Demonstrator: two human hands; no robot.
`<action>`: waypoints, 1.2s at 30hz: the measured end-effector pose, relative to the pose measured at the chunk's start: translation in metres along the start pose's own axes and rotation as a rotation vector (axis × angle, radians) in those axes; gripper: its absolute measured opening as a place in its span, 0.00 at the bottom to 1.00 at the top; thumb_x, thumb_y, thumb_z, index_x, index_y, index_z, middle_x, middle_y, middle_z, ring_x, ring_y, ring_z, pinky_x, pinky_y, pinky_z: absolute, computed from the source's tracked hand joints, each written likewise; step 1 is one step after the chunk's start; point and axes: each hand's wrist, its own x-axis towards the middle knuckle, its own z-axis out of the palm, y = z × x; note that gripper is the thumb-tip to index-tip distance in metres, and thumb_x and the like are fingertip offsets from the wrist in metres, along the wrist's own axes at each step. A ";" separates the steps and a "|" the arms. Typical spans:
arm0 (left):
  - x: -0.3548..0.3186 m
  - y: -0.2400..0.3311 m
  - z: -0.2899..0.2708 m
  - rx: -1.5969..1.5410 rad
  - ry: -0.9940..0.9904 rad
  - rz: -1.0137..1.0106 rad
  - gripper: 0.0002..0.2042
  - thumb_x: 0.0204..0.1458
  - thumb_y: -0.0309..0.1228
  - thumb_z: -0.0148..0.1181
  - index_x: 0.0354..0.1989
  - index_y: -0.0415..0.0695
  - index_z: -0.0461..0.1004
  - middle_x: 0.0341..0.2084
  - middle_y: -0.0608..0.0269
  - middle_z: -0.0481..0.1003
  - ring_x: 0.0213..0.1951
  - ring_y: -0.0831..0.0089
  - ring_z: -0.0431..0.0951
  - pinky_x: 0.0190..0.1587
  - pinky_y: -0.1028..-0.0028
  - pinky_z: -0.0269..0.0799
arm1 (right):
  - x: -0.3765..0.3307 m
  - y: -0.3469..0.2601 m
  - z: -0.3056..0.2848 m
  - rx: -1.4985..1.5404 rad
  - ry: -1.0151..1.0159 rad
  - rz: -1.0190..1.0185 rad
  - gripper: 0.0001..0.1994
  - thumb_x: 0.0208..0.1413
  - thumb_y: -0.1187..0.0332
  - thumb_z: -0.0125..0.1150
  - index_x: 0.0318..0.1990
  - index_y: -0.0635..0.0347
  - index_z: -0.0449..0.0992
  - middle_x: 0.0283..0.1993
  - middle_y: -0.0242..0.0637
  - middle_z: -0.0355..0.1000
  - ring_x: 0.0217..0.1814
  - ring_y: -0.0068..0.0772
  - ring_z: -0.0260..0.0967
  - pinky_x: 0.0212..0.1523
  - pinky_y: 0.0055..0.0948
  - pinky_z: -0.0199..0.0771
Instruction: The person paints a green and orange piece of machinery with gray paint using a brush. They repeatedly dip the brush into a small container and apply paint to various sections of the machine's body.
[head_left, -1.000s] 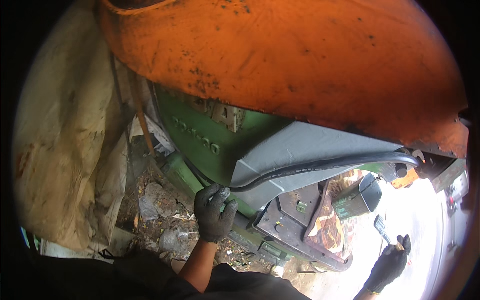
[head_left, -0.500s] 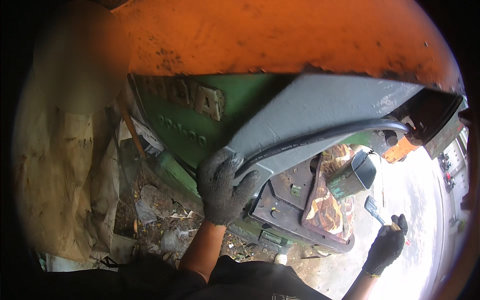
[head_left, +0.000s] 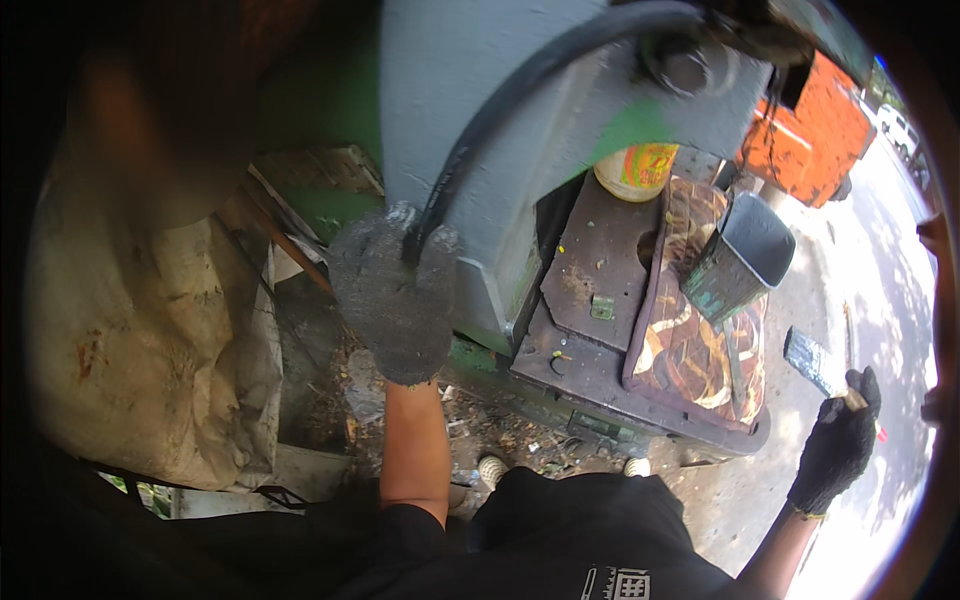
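Note:
My left hand (head_left: pixel 393 295), in a dark grey knit glove, is closed around the lower end of a thick black hose (head_left: pixel 500 105). The hose curves up and right across a grey-painted metal arm (head_left: pixel 460 60). My right hand (head_left: pixel 840 440), also gloved, grips the handle of a paintbrush (head_left: pixel 815 362) out at the right, its wide bristles coated grey-blue and pointing up and left. Between the hands, a square-mouthed paint container (head_left: pixel 735 265), smeared with green and grey, stands on a brown patterned cushion (head_left: pixel 690 345).
Beside the cushion lies a dark metal plate (head_left: pixel 610 270) with a yellow-labelled jug (head_left: pixel 636 172) behind it. An orange metal part (head_left: pixel 805 140) sits at the far right. A dirty tan sheet (head_left: pixel 150 350) hangs at the left, and littered ground (head_left: pixel 530 440) shows below.
The view has shifted rightward and closer, and the big orange panel has left the top. The jug has come into sight. My left hand stays at the hose; my right keeps the paintbrush.

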 end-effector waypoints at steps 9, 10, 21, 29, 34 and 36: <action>0.004 0.016 0.003 0.094 -0.060 -0.043 0.13 0.49 0.29 0.71 0.40 0.36 0.78 0.39 0.50 0.77 0.46 0.54 0.75 0.51 0.58 0.71 | -0.013 0.021 0.006 -0.178 -0.040 -0.022 0.05 0.63 0.72 0.55 0.41 0.61 0.77 0.57 0.32 0.78 0.54 0.30 0.77 0.53 0.25 0.74; 0.004 0.016 0.003 0.123 -0.074 -0.034 0.13 0.49 0.29 0.71 0.40 0.36 0.78 0.39 0.50 0.77 0.46 0.54 0.75 0.51 0.58 0.70 | -0.014 0.023 0.007 -0.233 -0.034 -0.035 0.05 0.63 0.71 0.56 0.41 0.60 0.77 0.57 0.31 0.78 0.54 0.30 0.77 0.53 0.25 0.74; 0.012 -0.001 -0.001 0.185 -0.001 0.068 0.10 0.51 0.25 0.68 0.40 0.37 0.79 0.41 0.54 0.77 0.45 0.60 0.75 0.48 0.63 0.72 | -0.042 0.042 0.014 0.168 -0.111 0.352 0.14 0.65 0.71 0.52 0.57 0.63 0.71 0.67 0.40 0.69 0.68 0.37 0.68 0.64 0.32 0.69; 0.019 -0.007 -0.003 0.187 0.027 0.063 0.09 0.50 0.23 0.68 0.40 0.38 0.80 0.39 0.56 0.76 0.42 0.62 0.75 0.45 0.66 0.71 | -0.040 0.029 0.004 -0.287 -0.158 0.127 0.15 0.66 0.69 0.53 0.59 0.59 0.70 0.69 0.32 0.68 0.68 0.35 0.68 0.63 0.30 0.70; 0.026 -0.012 -0.003 0.157 0.044 0.084 0.09 0.50 0.23 0.68 0.41 0.38 0.80 0.38 0.57 0.76 0.42 0.63 0.75 0.45 0.66 0.71 | -0.036 0.024 0.006 -0.267 -0.119 0.111 0.15 0.62 0.72 0.56 0.56 0.58 0.72 0.67 0.31 0.70 0.64 0.33 0.70 0.61 0.29 0.71; 0.028 -0.013 -0.001 0.162 0.096 0.132 0.10 0.50 0.23 0.67 0.41 0.38 0.80 0.38 0.57 0.76 0.41 0.63 0.75 0.45 0.66 0.71 | -0.034 0.025 0.008 -0.221 -0.067 0.081 0.13 0.60 0.73 0.57 0.52 0.57 0.76 0.63 0.27 0.73 0.59 0.30 0.74 0.58 0.26 0.72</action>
